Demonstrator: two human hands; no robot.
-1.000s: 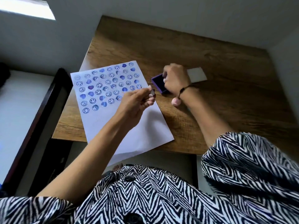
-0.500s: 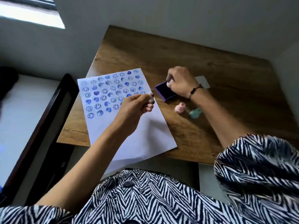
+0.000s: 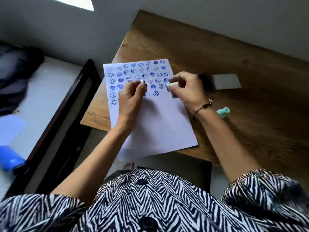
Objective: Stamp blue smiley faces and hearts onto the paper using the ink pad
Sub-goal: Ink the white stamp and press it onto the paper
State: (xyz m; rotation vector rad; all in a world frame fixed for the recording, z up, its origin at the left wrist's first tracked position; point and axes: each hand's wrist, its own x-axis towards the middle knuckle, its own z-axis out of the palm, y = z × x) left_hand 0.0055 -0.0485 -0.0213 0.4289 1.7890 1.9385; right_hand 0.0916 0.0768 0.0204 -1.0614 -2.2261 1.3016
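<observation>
A white paper (image 3: 158, 124) lies on the wooden table (image 3: 250, 124), its upper part filled with rows of blue smiley and heart prints. My left hand (image 3: 132, 97) hovers over the lower rows, fingers pinched on a small dark-tipped stamp (image 3: 145, 85). My right hand (image 3: 187, 89) is over the paper's right edge, gripping a small pale stamp (image 3: 172, 84) held sideways. The purple ink pad (image 3: 206, 81) sits just right of that hand, blurred and partly hidden by it.
The pad's white lid (image 3: 227, 81) lies beside it. A teal stamp (image 3: 223, 112) lies on the table by my right wrist. Left of the table is a dark bed frame (image 3: 66, 104) with a blue bottle (image 3: 10, 160). The paper overhangs the table's near edge.
My right hand left the ink pad and came left over the paper with a pale stamp. My left hand shifted left over the printed rows. The pink stamp is no longer seen.
</observation>
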